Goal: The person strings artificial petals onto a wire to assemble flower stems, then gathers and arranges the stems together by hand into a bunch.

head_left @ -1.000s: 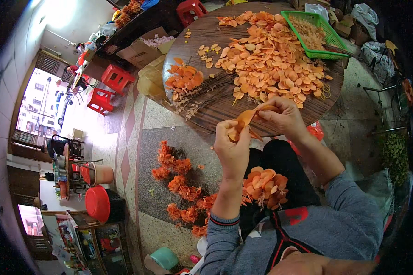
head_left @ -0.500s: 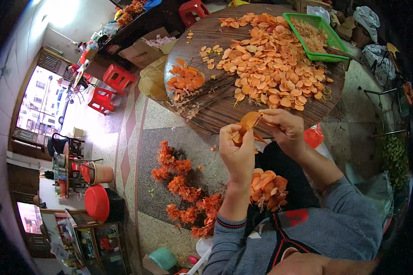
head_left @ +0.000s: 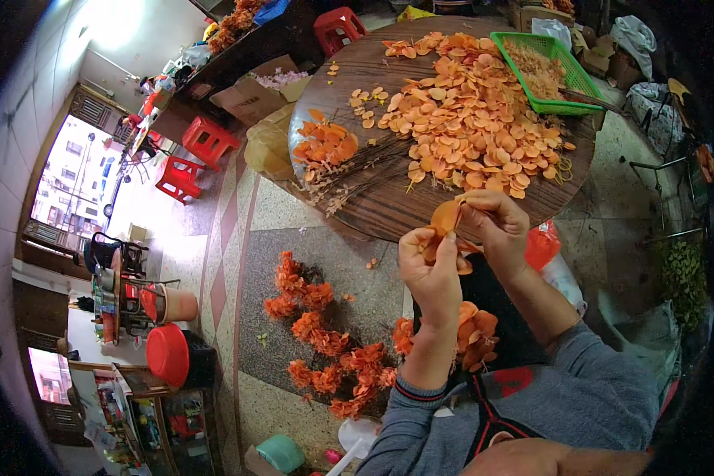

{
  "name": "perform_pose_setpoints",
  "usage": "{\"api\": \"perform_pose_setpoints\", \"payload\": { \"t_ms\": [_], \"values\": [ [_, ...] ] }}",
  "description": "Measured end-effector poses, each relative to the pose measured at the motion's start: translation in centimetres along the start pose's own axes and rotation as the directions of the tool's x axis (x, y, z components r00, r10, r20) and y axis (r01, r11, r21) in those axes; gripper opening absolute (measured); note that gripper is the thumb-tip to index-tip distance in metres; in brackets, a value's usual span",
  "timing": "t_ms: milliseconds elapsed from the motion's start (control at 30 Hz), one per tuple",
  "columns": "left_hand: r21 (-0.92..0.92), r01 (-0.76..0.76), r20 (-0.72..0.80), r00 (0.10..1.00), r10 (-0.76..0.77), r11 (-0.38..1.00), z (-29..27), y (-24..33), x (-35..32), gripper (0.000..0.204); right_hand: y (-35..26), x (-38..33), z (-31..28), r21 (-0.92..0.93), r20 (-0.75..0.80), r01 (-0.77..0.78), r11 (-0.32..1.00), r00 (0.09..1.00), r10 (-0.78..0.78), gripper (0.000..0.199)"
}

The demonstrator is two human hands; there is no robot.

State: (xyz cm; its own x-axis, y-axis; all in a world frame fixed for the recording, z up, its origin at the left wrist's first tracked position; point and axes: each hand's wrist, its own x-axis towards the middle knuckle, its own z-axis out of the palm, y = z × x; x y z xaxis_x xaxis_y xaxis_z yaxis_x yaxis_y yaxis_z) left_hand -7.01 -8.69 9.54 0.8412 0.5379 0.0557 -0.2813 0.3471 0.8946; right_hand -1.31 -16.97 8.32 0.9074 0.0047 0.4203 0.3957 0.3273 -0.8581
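My left hand [head_left: 431, 274] is closed around several flat, round orange artificial leaves [head_left: 446, 214] just off the near edge of the table. Opposite it, my right hand [head_left: 500, 232] pinches the edge of one leaf, where a thin dark line shows. The fingers hide how the leaves join. Below the hands, a bunch of orange leaves [head_left: 477, 337] rests on my lap. A large heap of loose orange leaves [head_left: 468, 111] covers the table [head_left: 357, 63]. To its left lie a leaf cluster [head_left: 325, 141] and thin dark stems [head_left: 365, 166].
A green basket [head_left: 549, 70] of pale dried material stands at the table's far right. Orange flower bunches [head_left: 325, 341] lie on the floor at left. Red stools [head_left: 208, 143] and a cardboard box [head_left: 254, 97] stand beyond. A red bag [head_left: 542, 244] is by my right arm.
Both hands, with the leaves between them, have shifted slightly right and down in the picture. The bunch on my lap is now partly behind my left forearm.
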Motion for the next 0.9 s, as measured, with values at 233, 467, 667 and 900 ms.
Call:
{"api": "perform_pose_setpoints", "payload": {
  "t_ms": [233, 467, 667, 900],
  "values": [
    [-0.080, 0.035, -0.021, 0.999, -0.036, 0.996, 0.4, 0.6, -0.4, 0.015, 0.3, 0.1, -0.1, 0.091, -0.003, -0.041, 0.995, 0.999, 0.041, 0.010],
    [-0.268, 0.149, 0.033, 0.989, -0.145, 0.952, 0.1, 0.1, -0.8, 0.011, 0.0, 0.0, 0.2, 0.356, -0.013, -0.224, 0.907, 0.970, 0.245, 0.007],
    [-0.319, 0.185, 0.060, 0.983, -0.175, 0.929, -0.2, -0.7, -1.1, 0.011, 1.0, 0.4, -1.3, 0.506, 0.144, -0.399, 0.765, 0.913, 0.380, 0.009],
    [-0.266, 0.153, 0.028, 0.988, -0.152, 0.952, -0.3, -0.6, -1.2, 0.012, 0.2, 1.1, -1.8, 0.174, 0.166, -0.275, 0.946, 0.955, 0.248, 0.008]
  ]
}}
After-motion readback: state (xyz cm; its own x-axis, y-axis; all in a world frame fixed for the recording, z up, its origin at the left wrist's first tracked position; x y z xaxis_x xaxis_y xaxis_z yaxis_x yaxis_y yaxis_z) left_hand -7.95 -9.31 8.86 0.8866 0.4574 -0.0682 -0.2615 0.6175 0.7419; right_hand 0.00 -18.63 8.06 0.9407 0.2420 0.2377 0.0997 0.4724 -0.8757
